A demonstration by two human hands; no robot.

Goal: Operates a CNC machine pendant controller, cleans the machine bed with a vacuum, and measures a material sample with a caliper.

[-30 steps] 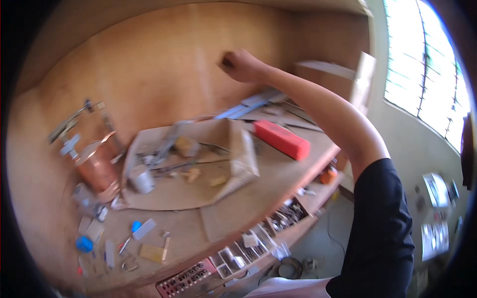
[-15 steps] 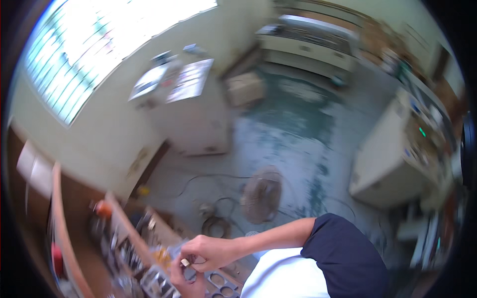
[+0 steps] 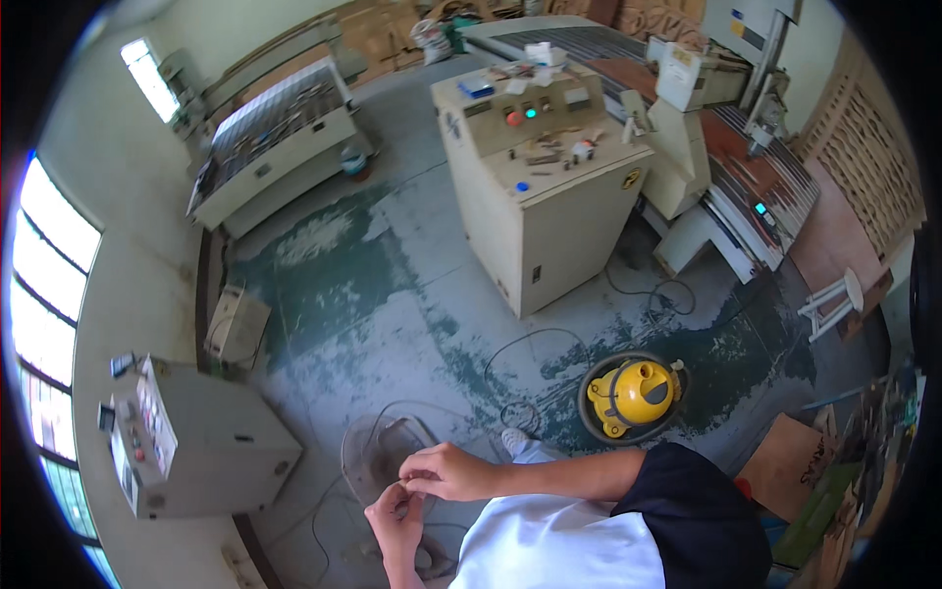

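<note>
Grey-beige, a cabinet [image 3: 231,447] with a button panel is seen at eight o'clock, and a box [image 3: 237,326] is set by the wall at nine. At seven, a round fan [image 3: 361,456] is partly covered by the hands: the left hand [image 3: 394,525] is raised, its fingertips brought together with those of the right hand [image 3: 451,473]. Whether a small thing is pinched between them cannot be told. A yellow vacuum cleaner [image 3: 631,395] is placed at four, a white stool [image 3: 834,302] at three.
</note>
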